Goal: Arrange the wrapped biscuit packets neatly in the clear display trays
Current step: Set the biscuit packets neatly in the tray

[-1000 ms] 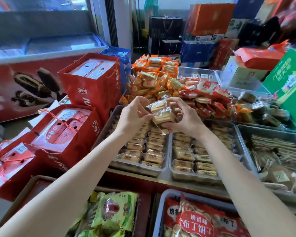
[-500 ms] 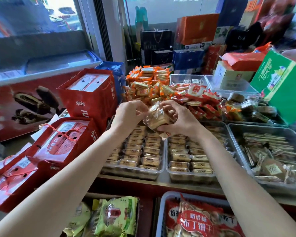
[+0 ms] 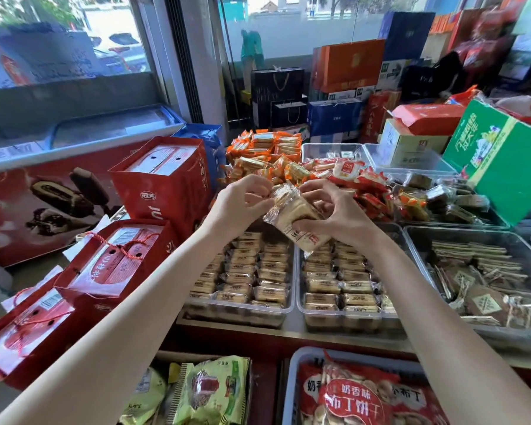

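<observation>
Crinkly clear-wrapped pale rectangular biscuit packets (image 3: 295, 214) pinched between left hand (image 3: 242, 204) and right hand (image 3: 337, 213); clear plastic trays (image 3: 236, 311) directly below grip; packet count unclear

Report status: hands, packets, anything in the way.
Left hand and right hand both gripping wrapped biscuit packets, raised above the two clear trays. Trays already lined with rows. Nothing blocking the drop.
</observation>
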### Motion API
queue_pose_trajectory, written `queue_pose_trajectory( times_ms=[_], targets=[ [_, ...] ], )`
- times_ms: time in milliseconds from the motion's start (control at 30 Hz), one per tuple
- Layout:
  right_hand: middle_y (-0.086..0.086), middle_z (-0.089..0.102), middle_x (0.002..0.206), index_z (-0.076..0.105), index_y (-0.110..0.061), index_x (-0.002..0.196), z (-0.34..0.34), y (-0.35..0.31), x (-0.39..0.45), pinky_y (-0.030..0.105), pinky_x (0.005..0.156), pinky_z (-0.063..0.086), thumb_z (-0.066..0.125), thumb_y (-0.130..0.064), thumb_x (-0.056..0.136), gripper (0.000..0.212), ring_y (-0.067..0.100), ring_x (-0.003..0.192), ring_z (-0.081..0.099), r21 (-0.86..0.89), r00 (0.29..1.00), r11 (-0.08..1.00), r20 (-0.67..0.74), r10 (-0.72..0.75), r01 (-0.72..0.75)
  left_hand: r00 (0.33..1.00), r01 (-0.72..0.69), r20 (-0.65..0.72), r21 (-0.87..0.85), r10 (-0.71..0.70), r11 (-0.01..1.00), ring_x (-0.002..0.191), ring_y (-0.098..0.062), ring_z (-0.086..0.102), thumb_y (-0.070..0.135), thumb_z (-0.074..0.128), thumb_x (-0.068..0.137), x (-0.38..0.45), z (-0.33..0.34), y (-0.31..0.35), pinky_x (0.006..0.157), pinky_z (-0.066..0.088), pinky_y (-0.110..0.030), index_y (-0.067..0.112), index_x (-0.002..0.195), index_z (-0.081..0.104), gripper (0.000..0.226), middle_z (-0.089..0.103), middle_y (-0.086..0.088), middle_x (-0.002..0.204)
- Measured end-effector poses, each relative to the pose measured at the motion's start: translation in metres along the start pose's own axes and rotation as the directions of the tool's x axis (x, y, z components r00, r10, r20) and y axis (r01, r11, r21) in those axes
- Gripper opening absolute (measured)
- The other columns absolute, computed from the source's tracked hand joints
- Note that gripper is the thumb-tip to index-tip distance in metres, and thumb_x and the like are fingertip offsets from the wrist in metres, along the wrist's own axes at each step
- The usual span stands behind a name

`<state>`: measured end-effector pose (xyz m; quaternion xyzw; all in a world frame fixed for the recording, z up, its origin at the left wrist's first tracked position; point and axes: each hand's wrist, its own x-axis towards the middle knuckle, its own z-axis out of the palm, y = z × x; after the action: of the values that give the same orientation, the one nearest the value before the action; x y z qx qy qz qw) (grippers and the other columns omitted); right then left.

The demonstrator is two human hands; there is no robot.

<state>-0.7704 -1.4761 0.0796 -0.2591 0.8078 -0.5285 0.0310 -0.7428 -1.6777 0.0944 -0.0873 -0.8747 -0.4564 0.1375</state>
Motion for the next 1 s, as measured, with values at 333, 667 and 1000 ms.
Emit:
queue_pose_trajectory(
  times_ms=[333,667,1000],
  targets=[
    [-0.011,0.057,0.111,0.048,-0.023,0.126,-0.006,-0.01,-0.007,0.001,0.073,0.038,0.082,-0.032,0.066,0.069,-0.003,0.098,0.053,-0.134,0.999,0.99,-0.002,-0.042,0.041,0.975,-0.064,0.215,0.005,0.061,0.998,0.094,-0.009,0.063,0.022,0.083,0.065,-0.005,0.008,0.011,0.079,0.051,-0.016,0.033,0.087,0.046,0.044,0.061,0.01,0.102],
    [-0.012,0.063,0.112,0.054,-0.024,0.116,-0.012,-0.01,-0.008,0.029,0.09,0.053,0.077,-0.052,0.063,0.064,0.007,0.105,0.061,0.083,0.997,0.994,-0.022,-0.073,0.075,0.976,0.081,0.213,-0.19,-0.04,0.978,0.099,-0.022,0.066,0.011,0.08,0.07,-0.013,0.001,0.004,0.085,0.055,-0.038,0.02,0.088,0.05,0.036,0.062,-0.008,0.117],
    [-0.001,0.065,0.096,0.055,-0.019,0.103,0.007,-0.011,0.001,0.019,0.069,0.054,0.065,-0.045,0.072,0.042,0.003,0.081,0.065,0.247,0.977,0.963,-0.206,-0.056,0.107,0.963,0.237,0.242,-0.552,-0.119,0.799,0.089,-0.019,0.067,0.024,0.085,0.051,-0.023,0.001,-0.006,0.077,0.055,-0.032,0.03,0.113,0.046,0.072,0.064,-0.006,0.103]
  ],
)
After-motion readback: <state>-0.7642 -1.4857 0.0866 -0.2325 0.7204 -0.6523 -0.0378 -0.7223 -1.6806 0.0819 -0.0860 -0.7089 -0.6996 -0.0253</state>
